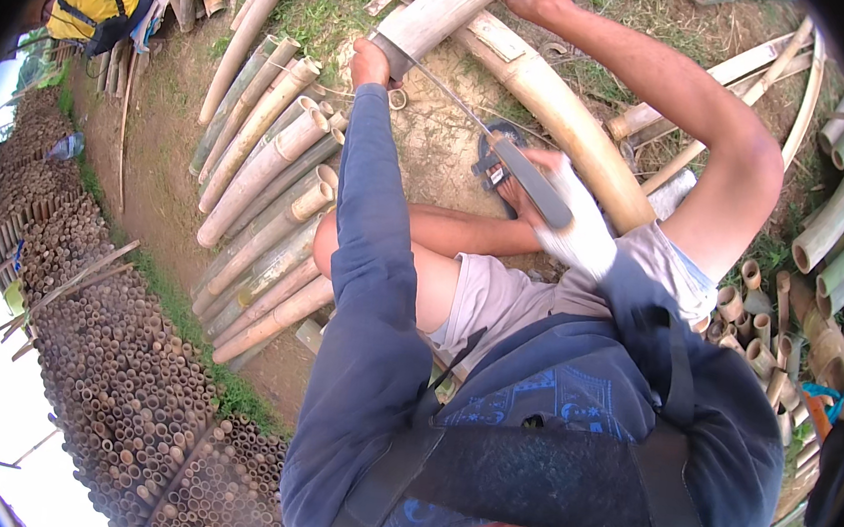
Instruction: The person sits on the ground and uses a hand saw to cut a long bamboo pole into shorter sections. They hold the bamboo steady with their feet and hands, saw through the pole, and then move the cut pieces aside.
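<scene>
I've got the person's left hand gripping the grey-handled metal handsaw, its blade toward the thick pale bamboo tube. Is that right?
Wrong hand: the head view shows the right hand gripping the grey-handled metal handsaw. The left hand is at the end of the thick pale bamboo tube. The blade does point toward that tube.

You can read no word, number or sign here. The blue print (571, 399) on your dark shirt (365, 359) shows only patterns, without readable letters.
</scene>
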### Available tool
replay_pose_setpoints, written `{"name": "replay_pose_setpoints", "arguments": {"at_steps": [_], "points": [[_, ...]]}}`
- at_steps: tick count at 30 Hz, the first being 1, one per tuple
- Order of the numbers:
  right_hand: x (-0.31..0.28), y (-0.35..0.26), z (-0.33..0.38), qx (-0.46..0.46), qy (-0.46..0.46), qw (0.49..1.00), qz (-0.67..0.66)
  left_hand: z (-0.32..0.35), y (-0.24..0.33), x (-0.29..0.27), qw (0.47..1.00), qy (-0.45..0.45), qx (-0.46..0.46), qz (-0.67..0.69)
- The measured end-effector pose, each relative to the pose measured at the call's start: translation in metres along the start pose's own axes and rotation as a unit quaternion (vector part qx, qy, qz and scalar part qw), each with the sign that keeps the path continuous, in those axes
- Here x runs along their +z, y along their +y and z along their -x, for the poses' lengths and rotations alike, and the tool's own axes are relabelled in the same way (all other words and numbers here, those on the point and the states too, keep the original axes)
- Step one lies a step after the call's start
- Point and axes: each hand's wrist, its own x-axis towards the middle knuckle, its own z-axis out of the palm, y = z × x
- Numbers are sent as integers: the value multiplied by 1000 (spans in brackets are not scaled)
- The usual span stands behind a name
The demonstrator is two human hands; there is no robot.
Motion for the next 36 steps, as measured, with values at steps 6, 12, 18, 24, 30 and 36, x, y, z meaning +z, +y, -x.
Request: {"name": "replay_pose_setpoints", "arguments": {"at_steps": [6, 12, 18, 24, 30, 36], "points": [[65, 52, -94, 55, -31, 990, -123, -10, 5, -2, 999, -16, -22, -18], [-52, -11, 67, 76, -93, 976, -181, -16, 1, 0, 998, -20, -60, -15], [13, -8, -34, 34, -4, 998, -50, -9, 1, -2, 999, -28, -44, -12], [60, 46, -89, 35, -24, 995, -94, 6, -16, -15, 974, -79, -75, 197], [55, 31, -94, 12, -7, 997, -76, 12, -21, -30, 976, 34, -41, 209], [44, -10, -120, 44, -14, 974, -220, 11, 4, 9, 997, 59, -26, 47]]}}
